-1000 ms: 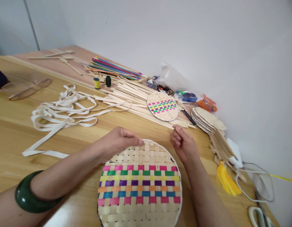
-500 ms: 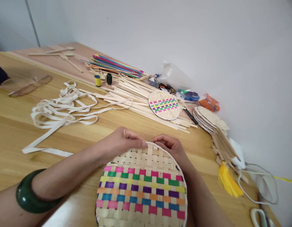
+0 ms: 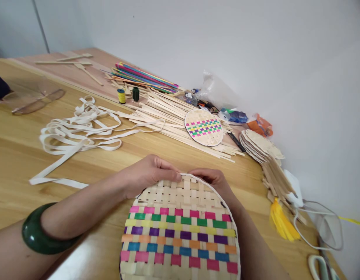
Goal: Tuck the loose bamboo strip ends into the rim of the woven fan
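Two hands meet at the far rim of a round woven bamboo disc [image 3: 180, 233], which lies flat on the wooden surface [image 3: 19, 163] directly in front of the person; bands of pink, green, yellow, purple, orange and blue cross its middle. The left hand [image 3: 149, 173], a dark green bangle [image 3: 39, 235] on its wrist, pinches the disc's far edge with curled fingers, and the right hand [image 3: 211, 179] pinches the same edge just beside it — fingertips nearly touching. Judging by the grip, the work is at the white edging along the rim; it would go best with the left hand pinning the edge still while the right presses in short steps, the disc kept flat. Beyond the disc lie a heap of plain bamboo strips [image 3: 168, 116], a smaller woven disc [image 3: 203, 127] and, to the left of it, loose white tape [image 3: 77, 132]. One second earlier the right hand hovered off the disc's right edge, apart from the left; it has since come in to grip the rim, and the disc sits slightly further right.
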Tool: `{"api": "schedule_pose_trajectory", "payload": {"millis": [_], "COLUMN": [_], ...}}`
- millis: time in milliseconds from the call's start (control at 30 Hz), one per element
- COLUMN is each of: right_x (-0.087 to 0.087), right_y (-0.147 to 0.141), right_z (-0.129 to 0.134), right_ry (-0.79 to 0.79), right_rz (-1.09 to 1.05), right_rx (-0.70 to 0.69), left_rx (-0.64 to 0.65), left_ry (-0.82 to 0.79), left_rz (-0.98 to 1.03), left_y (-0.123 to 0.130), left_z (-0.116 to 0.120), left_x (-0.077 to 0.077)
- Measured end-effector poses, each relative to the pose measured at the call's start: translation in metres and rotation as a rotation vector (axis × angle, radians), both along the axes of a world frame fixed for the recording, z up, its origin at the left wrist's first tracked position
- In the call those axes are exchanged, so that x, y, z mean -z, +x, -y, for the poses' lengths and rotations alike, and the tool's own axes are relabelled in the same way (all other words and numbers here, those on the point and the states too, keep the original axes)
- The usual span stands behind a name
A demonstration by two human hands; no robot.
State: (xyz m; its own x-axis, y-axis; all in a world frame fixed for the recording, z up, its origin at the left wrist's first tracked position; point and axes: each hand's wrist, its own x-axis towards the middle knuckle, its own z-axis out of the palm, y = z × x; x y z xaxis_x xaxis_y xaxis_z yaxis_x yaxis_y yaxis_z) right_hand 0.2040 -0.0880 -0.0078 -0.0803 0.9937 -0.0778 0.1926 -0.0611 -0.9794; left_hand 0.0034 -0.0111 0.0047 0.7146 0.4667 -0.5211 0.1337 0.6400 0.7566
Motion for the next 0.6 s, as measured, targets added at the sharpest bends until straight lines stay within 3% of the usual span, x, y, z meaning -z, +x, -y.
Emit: {"api": "schedule_pose_trajectory", "payload": {"millis": [400, 600], "right_x": [-0.004, -0.003], "right_y": [-0.004, -0.004], "right_z": [0.004, 0.002], "right_ry": [0.07, 0.092], "right_rz": [0.097, 0.175], "right_rx": [0.022, -0.058], "left_rx": [0.059, 0.077], "left_ry": [0.085, 0.11], "left_rz": [-0.024, -0.063], "left_y": [0.001, 0.003], "left_z": [0.002, 0.005], "left_x": [0.004, 0.01]}}
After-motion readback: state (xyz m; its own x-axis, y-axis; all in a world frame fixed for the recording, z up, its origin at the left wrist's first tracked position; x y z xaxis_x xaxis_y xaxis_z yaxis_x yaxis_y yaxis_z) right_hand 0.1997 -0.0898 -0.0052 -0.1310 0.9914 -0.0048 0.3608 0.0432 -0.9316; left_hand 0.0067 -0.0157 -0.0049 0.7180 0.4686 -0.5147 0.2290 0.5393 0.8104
